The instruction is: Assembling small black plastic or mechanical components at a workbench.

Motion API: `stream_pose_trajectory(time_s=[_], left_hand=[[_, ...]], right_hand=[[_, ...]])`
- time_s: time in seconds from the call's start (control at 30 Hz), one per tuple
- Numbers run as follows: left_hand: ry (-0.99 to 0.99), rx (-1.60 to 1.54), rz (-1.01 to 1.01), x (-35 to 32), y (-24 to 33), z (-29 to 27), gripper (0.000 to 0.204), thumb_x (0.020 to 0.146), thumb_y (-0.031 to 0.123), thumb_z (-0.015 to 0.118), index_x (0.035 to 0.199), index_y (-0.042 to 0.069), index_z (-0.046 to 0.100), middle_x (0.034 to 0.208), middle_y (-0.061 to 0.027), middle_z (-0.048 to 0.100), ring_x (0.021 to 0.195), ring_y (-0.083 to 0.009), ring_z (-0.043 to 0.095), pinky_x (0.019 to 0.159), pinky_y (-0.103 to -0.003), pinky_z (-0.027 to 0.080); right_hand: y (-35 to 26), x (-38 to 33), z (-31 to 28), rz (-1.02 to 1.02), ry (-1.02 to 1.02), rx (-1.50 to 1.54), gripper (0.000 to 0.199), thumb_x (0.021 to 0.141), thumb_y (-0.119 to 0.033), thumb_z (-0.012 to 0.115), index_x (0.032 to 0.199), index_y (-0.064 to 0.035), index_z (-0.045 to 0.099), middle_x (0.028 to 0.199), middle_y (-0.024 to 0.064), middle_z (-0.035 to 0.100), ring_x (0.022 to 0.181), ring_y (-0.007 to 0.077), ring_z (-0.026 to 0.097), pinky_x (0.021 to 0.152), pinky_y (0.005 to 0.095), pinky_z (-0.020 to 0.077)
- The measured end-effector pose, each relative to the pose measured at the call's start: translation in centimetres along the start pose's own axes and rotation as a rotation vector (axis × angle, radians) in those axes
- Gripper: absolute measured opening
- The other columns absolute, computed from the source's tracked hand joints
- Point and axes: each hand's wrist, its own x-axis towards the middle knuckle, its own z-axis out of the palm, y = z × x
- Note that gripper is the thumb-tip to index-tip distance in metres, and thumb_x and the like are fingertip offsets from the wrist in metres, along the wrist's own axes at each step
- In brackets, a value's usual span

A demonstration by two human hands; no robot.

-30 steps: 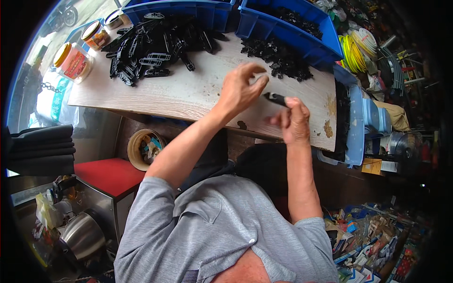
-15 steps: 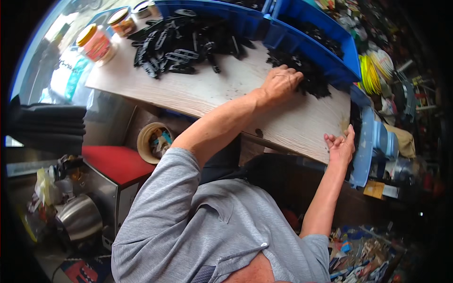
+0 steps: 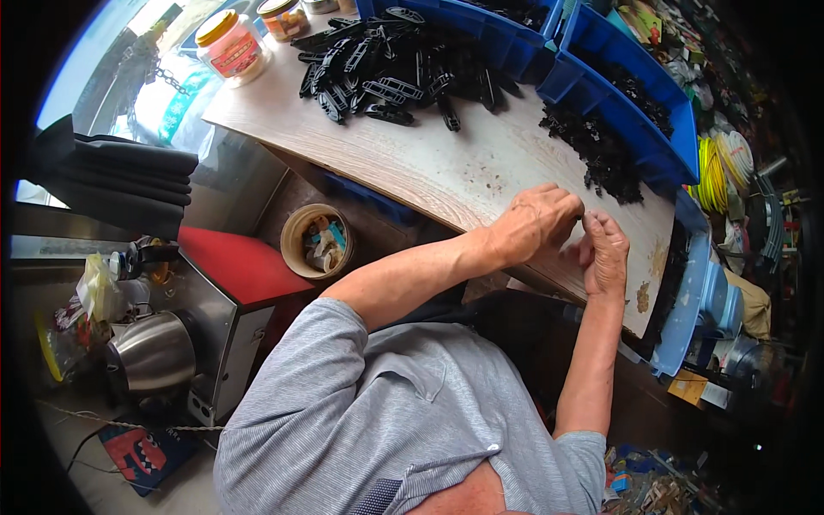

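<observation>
My left hand (image 3: 539, 225) and my right hand (image 3: 606, 256) meet fingertip to fingertip over the near right part of the wooden table. Both have bent, closed fingers. A tiny dark spot shows where the fingertips come together, too small and too covered to name. Just beyond the hands lies a heap of small black parts (image 3: 601, 154), apart from them. Farther left on the tabletop is a pile of long black plastic pieces (image 3: 386, 73) with slotted, frame-like bodies.
Blue bins (image 3: 631, 94) with black parts line the far side of the table (image 3: 360, 159). Two lidded jars (image 3: 233, 50) stand at its far left. A light blue tub (image 3: 687, 292) adjoins the right edge. Below left are a waste bucket (image 3: 296, 245), a red-topped cabinet (image 3: 245, 266) and a steel kettle (image 3: 154, 352).
My left hand has left the heap of small black parts and come nearer to me. My right hand has moved left from the table's right edge to meet it. The view has shifted slightly.
</observation>
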Motion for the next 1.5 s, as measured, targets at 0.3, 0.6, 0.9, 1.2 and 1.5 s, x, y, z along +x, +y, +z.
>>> stream_pose_trajectory(time_s=[0.3,0.6,0.9,1.2,1.5], left_hand=[[0.090,0.082,-0.019,-2.6,1.5,-3.2,0.025,0.080,0.005,0.071,0.104,0.004,0.063,0.087,-0.0114,0.065,0.083,-0.0298,0.063,0.075,-0.039,0.053],[0.161,0.960,-0.470,-5.5,-4.7,-16.7,0.043,0.082,0.029,0.073,0.120,0.010,0.063,0.098,-0.0120,0.066,0.094,-0.0309,0.060,0.080,-0.041,0.050],[0.243,0.784,-0.192,-7.3,-2.6,-14.3,0.029,0.078,0.027,0.079,0.097,0.008,0.069,0.094,-0.0123,0.066,0.090,-0.0330,0.063,0.079,-0.042,0.052],[0.153,0.590,-0.174,-5.6,-0.6,-10.3,0.019,0.074,0.008,0.071,0.093,0.007,0.066,0.089,-0.0090,0.067,0.087,-0.0297,0.063,0.073,-0.040,0.053],[0.145,0.678,-0.183,-4.9,-1.1,-9.6,0.028,0.076,0.009,0.072,0.102,0.006,0.062,0.089,-0.0099,0.065,0.089,-0.0317,0.061,0.078,-0.041,0.051]], right_hand=[[0.3,-0.9,1.5,0.000,-0.117,-0.073,0.016,0.091,-0.019,0.066,0.090,-0.0042,0.062,0.048,-0.0012,0.045,0.041,0.0119,0.050,0.046,0.0283,0.0496],[1.1,-0.9,1.1,-0.075,-0.103,0.067,0.020,0.091,-0.023,0.064,0.092,-0.0052,0.057,0.048,0.0022,0.046,0.042,0.0181,0.055,0.044,0.0353,0.0534],[0.6,-1.0,2.0,-0.036,-0.029,0.067,0.017,0.092,-0.022,0.061,0.095,-0.0058,0.056,0.050,0.0032,0.049,0.046,0.0177,0.058,0.045,0.0355,0.0562],[0.6,-1.1,2.4,-0.034,0.013,0.097,0.017,0.091,-0.021,0.062,0.098,-0.0060,0.058,0.052,0.0033,0.051,0.049,0.0177,0.060,0.045,0.0350,0.0569],[0.7,-1.1,3.1,-0.040,0.010,0.197,0.014,0.090,-0.019,0.064,0.097,-0.0072,0.061,0.052,0.0028,0.052,0.050,0.0186,0.062,0.052,0.0387,0.0600]])
